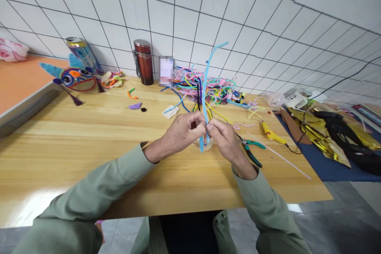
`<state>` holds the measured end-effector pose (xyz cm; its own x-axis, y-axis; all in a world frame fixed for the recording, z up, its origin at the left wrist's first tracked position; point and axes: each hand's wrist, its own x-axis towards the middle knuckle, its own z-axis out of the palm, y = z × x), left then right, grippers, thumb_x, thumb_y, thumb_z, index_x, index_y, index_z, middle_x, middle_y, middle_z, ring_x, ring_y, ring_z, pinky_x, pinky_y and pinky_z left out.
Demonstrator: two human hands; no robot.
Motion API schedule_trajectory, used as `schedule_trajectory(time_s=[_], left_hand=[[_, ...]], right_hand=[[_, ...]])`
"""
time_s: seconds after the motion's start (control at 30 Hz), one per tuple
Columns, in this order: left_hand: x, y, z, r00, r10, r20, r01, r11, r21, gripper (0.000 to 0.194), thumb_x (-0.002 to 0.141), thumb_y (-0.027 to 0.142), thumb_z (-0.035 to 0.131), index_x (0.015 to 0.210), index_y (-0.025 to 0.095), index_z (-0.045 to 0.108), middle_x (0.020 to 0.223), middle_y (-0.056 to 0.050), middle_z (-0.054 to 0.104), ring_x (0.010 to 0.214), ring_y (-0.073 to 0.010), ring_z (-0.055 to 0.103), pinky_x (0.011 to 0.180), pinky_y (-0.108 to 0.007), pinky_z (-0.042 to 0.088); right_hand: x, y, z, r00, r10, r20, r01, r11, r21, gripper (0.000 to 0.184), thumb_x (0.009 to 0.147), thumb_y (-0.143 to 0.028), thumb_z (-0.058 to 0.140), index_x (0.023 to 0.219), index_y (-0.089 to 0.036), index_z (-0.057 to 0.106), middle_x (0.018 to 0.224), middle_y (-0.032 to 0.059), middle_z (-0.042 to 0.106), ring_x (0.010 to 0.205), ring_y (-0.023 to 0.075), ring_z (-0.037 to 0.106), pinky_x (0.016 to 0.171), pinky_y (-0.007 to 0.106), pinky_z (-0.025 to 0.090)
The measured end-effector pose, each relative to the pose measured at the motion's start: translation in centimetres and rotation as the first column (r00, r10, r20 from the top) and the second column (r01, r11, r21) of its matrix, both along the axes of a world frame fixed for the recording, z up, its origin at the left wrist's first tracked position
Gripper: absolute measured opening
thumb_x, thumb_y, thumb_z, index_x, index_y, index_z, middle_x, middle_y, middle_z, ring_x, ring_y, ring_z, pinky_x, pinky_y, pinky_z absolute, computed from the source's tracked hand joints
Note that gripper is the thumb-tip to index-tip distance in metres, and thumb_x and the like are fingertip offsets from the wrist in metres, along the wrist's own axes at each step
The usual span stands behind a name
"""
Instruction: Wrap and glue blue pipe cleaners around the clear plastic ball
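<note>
- Left hand [186, 131]: fingers pinched closed on the blue fuzzy stem [204, 87], above the table [89, 143].
- Right hand [224, 139]: thumb and fingers pinch the same stem, just beside the left hand.
- Stem: upright between the hands, top end bent over; blue lengths also show below the fingers.
- Clear item [210, 143]: under the hands and largely hidden by them; its nature cannot be told.
- Tangled pile of coloured stems [220, 87]: beyond the hands, near the tiled wall [166, 8]; the held stem crosses the view of it.
- Green-handled pliers [252, 154]: near the right hand, handles spread.
- Yellow glue gun [272, 133]: to the right of the pliers, cord attached; a pale thin rod [287, 160] lies slantwise nearby.
- White scrap [170, 111]: beyond the left hand, a blue stem across it.
- Black disc [143, 109]: beside a purple piece [135, 106]; an orange piece [132, 95] lies farther back.
- Red-brown flask [145, 63]: upright near the wall; decorated face-like craft [76, 79] well to its left, before a drink can [83, 53].
</note>
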<state>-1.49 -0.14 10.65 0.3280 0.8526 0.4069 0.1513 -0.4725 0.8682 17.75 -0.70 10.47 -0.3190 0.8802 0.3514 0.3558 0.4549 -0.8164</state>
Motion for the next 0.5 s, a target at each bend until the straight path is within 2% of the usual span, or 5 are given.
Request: schedule_trajectory(time_s=[0.1, 0.23, 0.37, 0.5], left_hand=[[-0.1, 0.1, 0.0, 0.997, 0.040, -0.073, -0.034, 0.996, 0.082, 0.012, 0.085, 0.017, 0.057, 0.073, 0.019, 0.055, 0.060, 0.008, 0.050, 0.055, -0.0078, 0.042, 0.054, -0.020, 0.034], [-0.2, 0.2, -0.1, 0.990, 0.063, -0.128, -0.034, 0.976, 0.215, 0.015, 0.086, 0.013, 0.057, 0.073, 0.020, 0.053, 0.059, 0.008, 0.051, 0.053, -0.0076, 0.041, 0.054, -0.019, 0.033], [0.1, 0.4, -0.9, 0.983, 0.098, -0.158, -0.042, 0.945, 0.324, 0.016, 0.086, 0.011, 0.056, 0.073, 0.020, 0.052, 0.062, 0.006, 0.055, 0.054, -0.0087, 0.042, 0.055, -0.020, 0.034], [-0.2, 1.7, -2.0, 0.958, 0.209, -0.198, -0.110, 0.901, 0.419, 0.016, 0.084, 0.011, 0.055, 0.073, 0.020, 0.051, 0.065, 0.004, 0.055, 0.058, -0.0108, 0.043, 0.059, -0.024, 0.033]], right_hand=[[-0.1, 0.1, -0.3, 0.999, 0.018, -0.031, -0.020, 0.998, -0.055, 0.035, 0.097, -0.039, 0.057, 0.065, -0.023, 0.057, 0.060, -0.0029, 0.056, 0.059, 0.0144, 0.052, 0.061, 0.030, 0.040], [-0.3, 0.5, -0.9, 0.981, 0.097, -0.169, -0.127, 0.975, -0.181, 0.033, 0.094, -0.039, 0.058, 0.064, -0.023, 0.061, 0.060, -0.0013, 0.063, 0.059, 0.0159, 0.058, 0.062, 0.030, 0.046], [-0.4, 1.0, -1.4, 0.972, 0.087, -0.220, -0.132, 0.972, -0.196, 0.030, 0.090, -0.036, 0.060, 0.063, -0.024, 0.061, 0.059, -0.0015, 0.063, 0.058, 0.0157, 0.058, 0.061, 0.030, 0.046], [-0.3, 0.7, -1.6, 0.959, 0.111, -0.262, -0.167, 0.965, -0.201, 0.029, 0.087, -0.034, 0.062, 0.060, -0.024, 0.060, 0.058, -0.0019, 0.062, 0.056, 0.0156, 0.056, 0.059, 0.030, 0.045]])
